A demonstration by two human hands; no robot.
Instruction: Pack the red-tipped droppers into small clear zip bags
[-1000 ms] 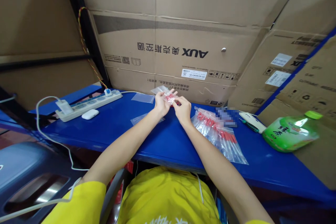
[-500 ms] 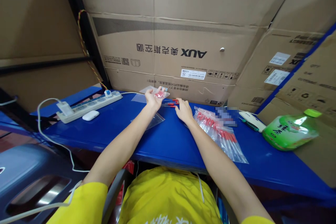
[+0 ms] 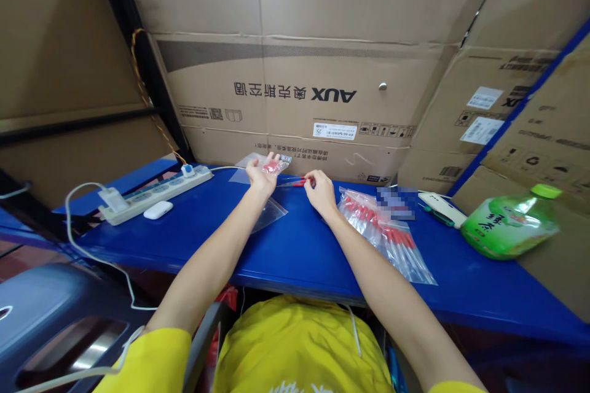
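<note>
My left hand (image 3: 262, 176) is turned partly palm-up at the back of the blue table, closed on a small clear plastic bag (image 3: 277, 166) with something red showing in it. To its right, my right hand (image 3: 319, 189) pinches a few thin red-ended sticks (image 3: 298, 183), which point left toward the left hand. Their exact kind is too small to make out. A flat clear bag (image 3: 271, 216) lies under my left wrist. Beside my right forearm lie several zip bags of red-ended sticks (image 3: 375, 221), overlapping in a row.
A white power strip (image 3: 157, 193) and a white earphone case (image 3: 158, 210) lie on the left of the blue table (image 3: 295, 252). At right are a green bottle (image 3: 509, 224) on its side and a white-and-green tool (image 3: 442, 209). A cardboard wall (image 3: 286, 61) stands behind.
The sticks in my right hand are drawn closer together, with fewer red ends showing. My left hand has shifted slightly, and the whole view has tilted a little.
</note>
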